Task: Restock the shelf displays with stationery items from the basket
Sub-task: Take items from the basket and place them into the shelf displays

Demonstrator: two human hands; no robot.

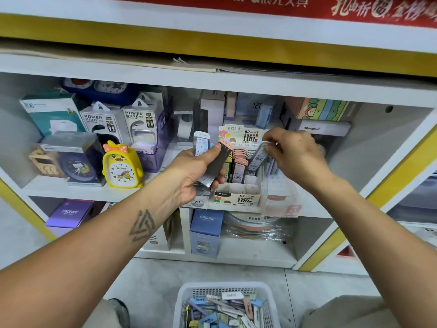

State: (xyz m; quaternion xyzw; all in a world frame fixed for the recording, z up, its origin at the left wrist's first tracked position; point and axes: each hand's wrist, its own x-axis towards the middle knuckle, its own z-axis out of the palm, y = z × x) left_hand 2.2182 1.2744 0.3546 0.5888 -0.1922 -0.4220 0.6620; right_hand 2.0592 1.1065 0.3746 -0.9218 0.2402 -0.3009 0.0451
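A: What is the biggest thing here?

B: The white shelf unit with yellow trim (236, 84); its middle shelf carries boxed power banks, a yellow duck-shaped alarm clock (121, 165) and, right of centre, a white cardboard display box printed "0.7 HB 100" (238, 197), with slim lead cases standing upright in its compartments.

A: And below that?

B: On the grey floor, near the bottom edge, stands a white perforated plastic basket (227, 290); it holds a loose heap of small flat stationery cases in blue, pink, white and purple.

A: The hands?

B: The left hand (196, 171) is raised just in front of the display box; its fingers are curled round a bundle of slim lead cases, among them a dark one with a pink cap (218, 162) and a clear one with a white cap (201, 143).

A: The right?

B: The right hand (295, 152) is above the right side of the display box; its fingertips pinch a single clear lead case with a white cap (260, 156), tilted, its lower end down among the cases already standing there.
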